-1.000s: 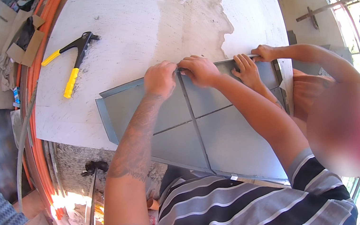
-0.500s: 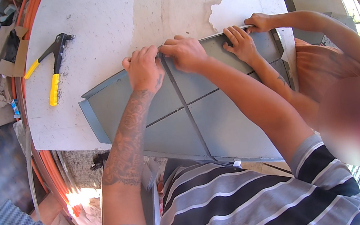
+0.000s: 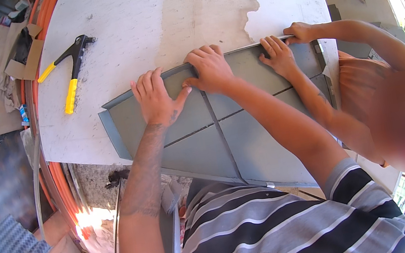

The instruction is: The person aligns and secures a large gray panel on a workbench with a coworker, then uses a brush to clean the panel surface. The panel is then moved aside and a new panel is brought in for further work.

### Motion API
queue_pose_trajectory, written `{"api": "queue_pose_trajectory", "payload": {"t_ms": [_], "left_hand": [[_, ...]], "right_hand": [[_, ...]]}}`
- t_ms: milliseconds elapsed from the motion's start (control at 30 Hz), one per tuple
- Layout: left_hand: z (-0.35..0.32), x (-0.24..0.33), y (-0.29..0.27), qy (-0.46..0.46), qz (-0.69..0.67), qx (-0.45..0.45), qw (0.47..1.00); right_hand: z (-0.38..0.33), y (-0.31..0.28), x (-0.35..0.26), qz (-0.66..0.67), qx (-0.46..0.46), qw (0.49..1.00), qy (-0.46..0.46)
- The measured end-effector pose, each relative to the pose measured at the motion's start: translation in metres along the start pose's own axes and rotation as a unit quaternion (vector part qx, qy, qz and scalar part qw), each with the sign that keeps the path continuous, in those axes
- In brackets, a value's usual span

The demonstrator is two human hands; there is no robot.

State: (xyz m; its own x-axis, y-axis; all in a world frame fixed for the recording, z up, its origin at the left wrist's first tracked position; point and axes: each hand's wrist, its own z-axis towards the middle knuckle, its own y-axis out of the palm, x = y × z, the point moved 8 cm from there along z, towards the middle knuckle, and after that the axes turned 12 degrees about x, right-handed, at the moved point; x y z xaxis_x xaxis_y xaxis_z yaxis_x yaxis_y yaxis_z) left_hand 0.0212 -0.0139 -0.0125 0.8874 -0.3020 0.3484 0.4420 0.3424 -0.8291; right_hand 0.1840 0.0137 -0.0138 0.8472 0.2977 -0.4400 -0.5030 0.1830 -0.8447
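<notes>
A grey sheet-metal panel (image 3: pixel 185 154) with upturned edges and dark crossing seams lies tilted on the white tabletop, overhanging its near side. My left hand (image 3: pixel 157 99) rests at the panel's far edge, fingers spread over the raised rim and thumb stretched to the right. To its right, my right hand (image 3: pixel 211 69) grips the same rim, its fingers bent over the edge by the long seam and its thumb on the inner face. A co-worker's two hands (image 3: pixel 279 57) hold the rim further right. What lies behind the rim is hidden.
A hand riveter (image 3: pixel 75 57) with yellow grips lies on the white tabletop (image 3: pixel 114 23) at far left. Orange tubing (image 3: pixel 60 178) runs along the table's left side, near an open cardboard box (image 3: pixel 32 59). The co-worker (image 3: pixel 368 81) leans in close at right.
My left hand has loosened from the rim and slid left, its fingers and thumb now spread. My right hand stays on the rim, its thumb more apart. The whole view has shifted slightly.
</notes>
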Motion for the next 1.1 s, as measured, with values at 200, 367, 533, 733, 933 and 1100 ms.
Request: {"api": "queue_pose_trajectory", "payload": {"t_ms": [200,367,533,733,933,1100], "left_hand": [[-0.008,-0.009,0.012,0.000,-0.036,0.036,0.999],[-0.007,-0.013,0.010,-0.011,-0.038,0.035,0.999],[-0.005,-0.013,0.007,-0.005,-0.034,0.060,0.998],[-0.011,-0.021,0.018,-0.032,-0.042,0.031,0.998],[-0.012,-0.022,0.018,-0.030,-0.034,0.031,0.999],[-0.011,-0.021,0.016,-0.027,-0.038,0.037,0.998]], "right_hand": [[-0.011,0.006,0.005,0.027,0.114,0.993,-0.003],[-0.011,0.008,0.001,0.030,0.113,0.993,0.003],[-0.008,0.008,0.000,0.023,0.125,0.992,-0.012],[-0.007,0.006,-0.002,0.023,0.130,0.991,-0.019],[-0.006,0.005,-0.005,0.026,0.139,0.989,-0.031],[-0.006,0.007,-0.003,0.021,0.131,0.991,-0.019]]}}
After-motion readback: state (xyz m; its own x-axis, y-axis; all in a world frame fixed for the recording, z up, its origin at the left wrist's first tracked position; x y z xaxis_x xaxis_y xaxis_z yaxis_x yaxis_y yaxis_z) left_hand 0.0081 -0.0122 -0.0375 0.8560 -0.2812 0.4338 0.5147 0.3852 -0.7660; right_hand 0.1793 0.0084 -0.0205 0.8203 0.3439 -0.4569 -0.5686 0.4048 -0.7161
